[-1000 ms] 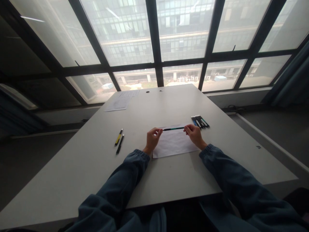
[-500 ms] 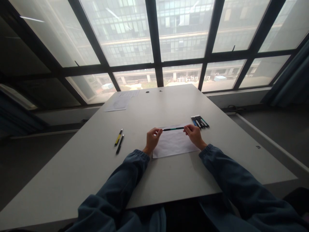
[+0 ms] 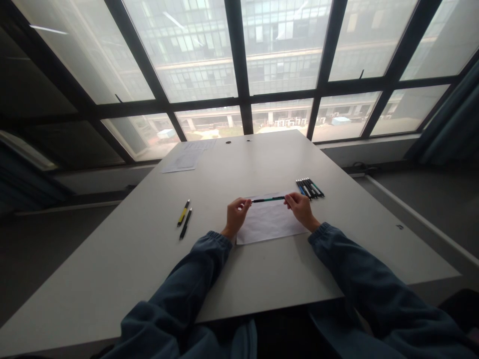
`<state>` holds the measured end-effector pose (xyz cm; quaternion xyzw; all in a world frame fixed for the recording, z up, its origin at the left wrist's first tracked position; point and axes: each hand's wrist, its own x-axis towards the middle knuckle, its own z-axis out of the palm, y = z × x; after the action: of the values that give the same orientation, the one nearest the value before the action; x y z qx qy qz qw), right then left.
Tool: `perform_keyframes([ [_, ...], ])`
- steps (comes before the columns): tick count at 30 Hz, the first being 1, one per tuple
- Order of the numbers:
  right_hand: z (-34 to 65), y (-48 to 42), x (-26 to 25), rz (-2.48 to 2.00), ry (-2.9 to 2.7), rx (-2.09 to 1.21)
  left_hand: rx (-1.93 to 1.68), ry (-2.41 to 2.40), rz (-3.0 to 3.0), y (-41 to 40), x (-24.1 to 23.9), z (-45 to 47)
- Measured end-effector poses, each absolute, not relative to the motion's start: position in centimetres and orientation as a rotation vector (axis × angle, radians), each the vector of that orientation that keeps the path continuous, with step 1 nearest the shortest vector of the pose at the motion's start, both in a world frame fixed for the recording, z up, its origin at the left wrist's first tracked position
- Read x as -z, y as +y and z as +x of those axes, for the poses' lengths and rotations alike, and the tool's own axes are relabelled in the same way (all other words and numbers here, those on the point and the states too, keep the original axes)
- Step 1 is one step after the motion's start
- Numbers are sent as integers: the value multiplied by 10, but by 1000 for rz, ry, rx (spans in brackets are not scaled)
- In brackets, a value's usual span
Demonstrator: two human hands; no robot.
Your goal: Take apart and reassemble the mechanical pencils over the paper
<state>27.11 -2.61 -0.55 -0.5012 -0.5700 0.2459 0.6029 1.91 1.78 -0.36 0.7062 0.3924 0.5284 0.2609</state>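
Observation:
A slim black-and-green pen (image 3: 268,200) is stretched level between my two hands, above a white sheet of paper (image 3: 271,224). My left hand (image 3: 236,214) pinches its left end between thumb and fingertips. At the other end, my right hand (image 3: 300,207) is closed on the pen in the same way. Just beyond my right hand lies a row of several pens (image 3: 310,188), side by side, mostly black with some blue, white and green parts. To the left of my left hand rest a yellow-and-black pen (image 3: 183,213) and a black pen (image 3: 186,224).
The white table (image 3: 262,279) reaches toward large windows. Printed papers (image 3: 181,159) lie at its far left. Two small dark round things sit near the far edge, one of them a disc (image 3: 228,142). A small dark mark (image 3: 399,227) shows near the right edge.

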Motion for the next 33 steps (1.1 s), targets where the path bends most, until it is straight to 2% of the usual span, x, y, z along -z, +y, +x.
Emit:
perform_keyframes([
  [33, 270, -27, 5, -1175, -1326, -580, -1415, 1059, 1905, 17, 2, 20],
])
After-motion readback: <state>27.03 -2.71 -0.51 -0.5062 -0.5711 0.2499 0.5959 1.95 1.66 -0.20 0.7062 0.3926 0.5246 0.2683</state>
